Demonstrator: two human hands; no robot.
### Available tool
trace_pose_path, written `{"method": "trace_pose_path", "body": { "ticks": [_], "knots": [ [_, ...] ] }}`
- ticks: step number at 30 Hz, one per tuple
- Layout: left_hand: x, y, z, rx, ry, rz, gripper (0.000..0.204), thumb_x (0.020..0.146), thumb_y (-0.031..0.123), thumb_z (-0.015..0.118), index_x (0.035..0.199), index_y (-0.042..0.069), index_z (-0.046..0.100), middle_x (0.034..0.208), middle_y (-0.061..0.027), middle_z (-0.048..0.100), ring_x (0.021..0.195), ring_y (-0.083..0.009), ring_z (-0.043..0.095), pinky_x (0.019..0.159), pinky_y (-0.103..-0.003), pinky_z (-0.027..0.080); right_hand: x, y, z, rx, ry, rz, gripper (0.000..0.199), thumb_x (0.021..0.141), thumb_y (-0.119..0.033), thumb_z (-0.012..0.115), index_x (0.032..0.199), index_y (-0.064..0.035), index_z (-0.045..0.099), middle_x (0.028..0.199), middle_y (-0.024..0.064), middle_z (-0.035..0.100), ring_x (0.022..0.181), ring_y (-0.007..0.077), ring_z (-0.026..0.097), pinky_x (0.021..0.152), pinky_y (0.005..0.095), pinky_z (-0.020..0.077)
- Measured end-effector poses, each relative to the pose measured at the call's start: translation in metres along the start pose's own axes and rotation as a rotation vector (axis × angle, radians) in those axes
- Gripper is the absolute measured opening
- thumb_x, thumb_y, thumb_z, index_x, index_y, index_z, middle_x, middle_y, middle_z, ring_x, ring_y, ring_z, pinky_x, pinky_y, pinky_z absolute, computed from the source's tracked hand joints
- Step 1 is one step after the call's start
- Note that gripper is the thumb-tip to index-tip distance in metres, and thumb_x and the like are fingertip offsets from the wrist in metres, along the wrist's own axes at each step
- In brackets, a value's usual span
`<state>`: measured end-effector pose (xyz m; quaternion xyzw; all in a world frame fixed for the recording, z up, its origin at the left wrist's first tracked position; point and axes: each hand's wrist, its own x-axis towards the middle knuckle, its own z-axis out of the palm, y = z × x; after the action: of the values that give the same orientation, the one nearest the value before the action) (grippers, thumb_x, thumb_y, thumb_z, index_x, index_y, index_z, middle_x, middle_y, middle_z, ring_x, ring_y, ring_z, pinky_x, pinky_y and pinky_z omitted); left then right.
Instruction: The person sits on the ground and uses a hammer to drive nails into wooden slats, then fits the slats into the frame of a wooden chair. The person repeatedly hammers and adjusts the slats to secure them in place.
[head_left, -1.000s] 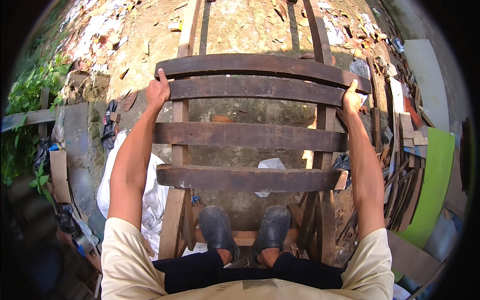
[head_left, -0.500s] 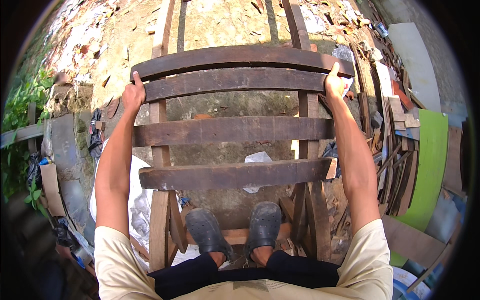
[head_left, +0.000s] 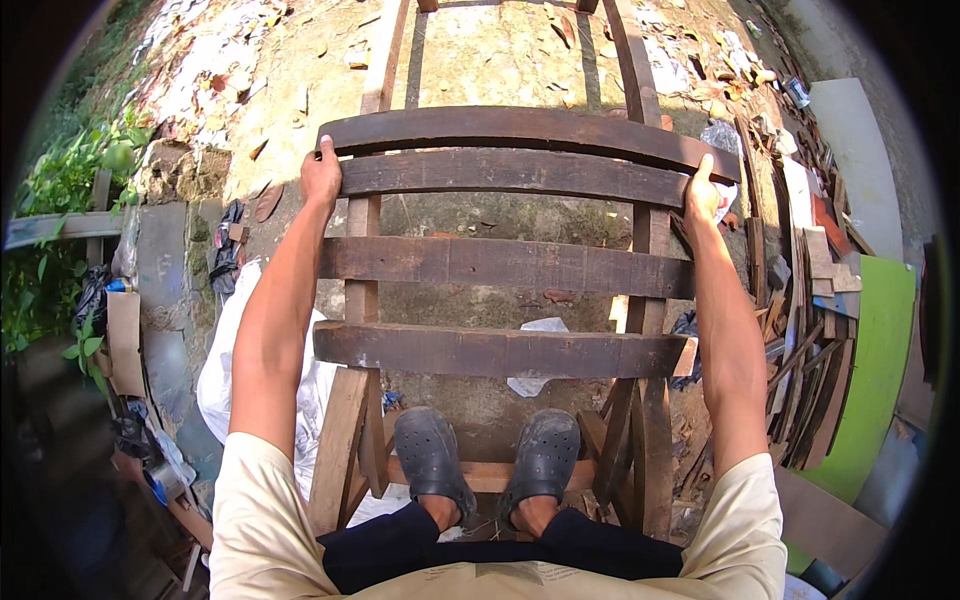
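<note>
While hands grip slats, shirt print looks blurred.

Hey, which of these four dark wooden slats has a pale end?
The bottom slat, the one nearest the clogs: its right end is pale. The top slat, second slat and third slat show no pale end.

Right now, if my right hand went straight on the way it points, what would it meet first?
Likely the farthest dark curved slat, at its right end; your right hand appears to touch it there, though depth is unclear.
</note>
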<state>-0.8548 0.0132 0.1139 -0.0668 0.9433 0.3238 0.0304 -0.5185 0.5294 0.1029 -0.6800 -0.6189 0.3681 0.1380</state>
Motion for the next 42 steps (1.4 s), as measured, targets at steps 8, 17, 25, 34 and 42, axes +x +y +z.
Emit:
{"method": "trace_pose_path", "body": {
  "ticks": [8,17,25,34,42],
  "knots": [
    [0.013,-0.015,-0.015,-0.458,-0.202,-0.19,0.066,0.102,0.048,0.054,0.125,-0.013,0.062,0.125,-0.0248,0.065,0.113,-0.0277,0.063,0.102,-0.039,0.045,0.006,0.014,0.01,0.182,0.163,-0.112,0.082,0.091,-0.073,0.056,0.097,0.0069,0.07,0.095,0.012,0.07,0.088,0.0261,0.06,0.087,0.0413,0.0462],
    [0.028,-0.019,-0.033,-0.647,-0.543,-0.308,0.061,0.105,0.043,0.052,0.136,-0.009,0.052,0.135,-0.0216,0.06,0.116,-0.0296,0.062,0.101,-0.044,0.048,0.018,0.023,0.011,0.33,0.134,-0.152,0.075,0.089,-0.071,0.061,0.072,0.0019,0.062,0.073,0.0052,0.06,0.073,0.0201,0.051,0.077,0.0393,0.0438],
    [0.035,-0.016,-0.043,-0.652,-0.558,-0.367,0.05,0.108,0.037,0.047,0.133,-0.005,0.054,0.134,-0.0204,0.061,0.116,-0.0272,0.063,0.102,-0.044,0.05,0.013,0.019,0.021,0.329,0.176,-0.198,0.062,0.09,-0.06,0.068,0.085,0.0015,0.068,0.074,0.0033,0.061,0.066,0.0167,0.05,0.074,0.038,0.0447],
    [0.023,-0.003,-0.04,-0.664,-0.577,-0.395,0.055,0.11,0.037,0.037,0.15,-0.001,0.04,0.154,-0.0207,0.042,0.138,-0.0325,0.046,0.115,-0.051,0.036,0.025,0.026,0.02,0.255,0.308,-0.233,0.062,0.087,-0.057,0.075,0.059,-0.0042,0.057,0.064,0.0028,0.056,0.057,0.0161,0.044,0.058,0.0385,0.0407],
    [0.028,-0.013,-0.029,-0.701,-0.48,-0.379,0.048,0.107,0.035,0.049,0.132,-0.005,0.056,0.13,-0.0201,0.063,0.112,-0.027,0.065,0.098,-0.042,0.053,0.035,0.032,0.018,0.441,0.124,-0.14,0.053,0.085,-0.054,0.077,0.075,-0.0032,0.067,0.076,0.0028,0.063,0.067,0.0155,0.052,0.067,0.036,0.0459]
  ]
}}
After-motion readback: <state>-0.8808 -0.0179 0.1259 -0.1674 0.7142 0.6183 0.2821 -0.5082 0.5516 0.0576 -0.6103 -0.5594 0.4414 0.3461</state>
